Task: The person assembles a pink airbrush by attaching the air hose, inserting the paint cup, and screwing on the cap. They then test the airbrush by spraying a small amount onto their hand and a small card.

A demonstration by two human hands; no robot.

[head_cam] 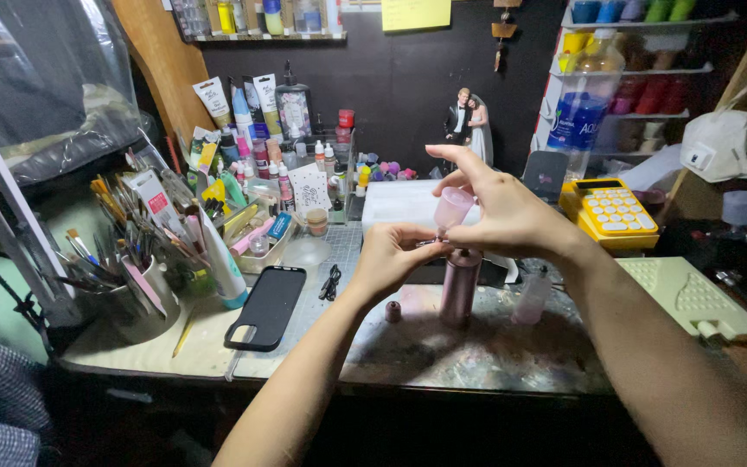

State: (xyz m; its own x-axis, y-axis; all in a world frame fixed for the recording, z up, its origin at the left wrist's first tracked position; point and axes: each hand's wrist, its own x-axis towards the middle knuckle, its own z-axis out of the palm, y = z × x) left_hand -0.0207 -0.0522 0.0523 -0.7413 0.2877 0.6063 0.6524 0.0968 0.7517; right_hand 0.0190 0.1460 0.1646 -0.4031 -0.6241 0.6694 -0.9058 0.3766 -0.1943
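- Right hand up over the pink bottle; its fingers pinch a small clear cap just above the bottle's neck
- Left hand beside the bottle top; fingers closed on a thin metal piece at the neck
- Bottle upright on the bench; black phone well left of the bottle; yellow calculator behind it to the right

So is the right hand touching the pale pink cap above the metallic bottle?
Touching. The head view shows the right hand pinching the pale pink cap between thumb and fingers.
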